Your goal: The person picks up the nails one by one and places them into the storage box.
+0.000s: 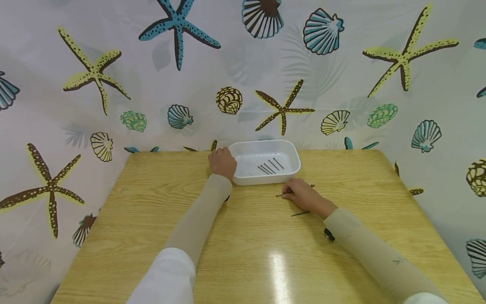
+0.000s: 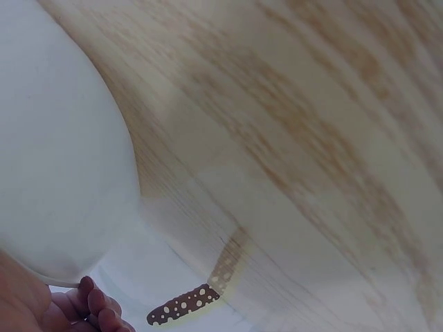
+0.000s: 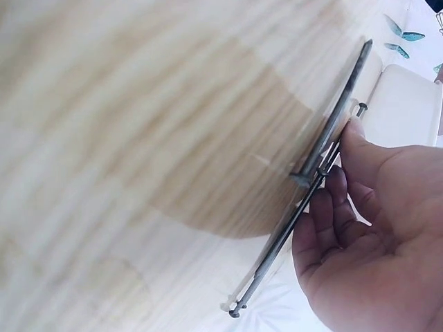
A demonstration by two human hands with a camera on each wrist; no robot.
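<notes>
Firstly, nearest, two sleeves (image 1: 372, 247) cross the counter (image 1: 152, 202) from left and right. Ahead of the right sleeve a loose nail (image 1: 300, 214) lies flat, its right end hidden under the wrist in the head view. Risk: judged likely to be rolled or swept aside if the wrist drops or drags across it.

Just beyond is the right hand (image 1: 305, 196), narrow, thumb and fingertips closed about a held nail (image 1: 279, 195) low over the counter; whether it is clear of the surface cannot be told. Another nail (image 1: 312, 185) shows its end to the right of the hand; whether it is also gripped cannot be determined. Risk: a thin, smooth shank could slip or twist from a fingertip pinch, and overlapping nails could be lifted together and one dropped.

Farther off stands the white tray (image 1: 262, 180), upright. The left hand (image 1: 223, 163) grips its left rim, fingers curled over the edge. Risk: uneven pull there could tilt or slide the tray.

Inside, right of centre, five nails (image 1: 279, 163) appear, roughly parallel. A tilt could send them sliding. Farthest, a patterned cloth (image 1: 197, 80) hangs behind the counter.
</notes>
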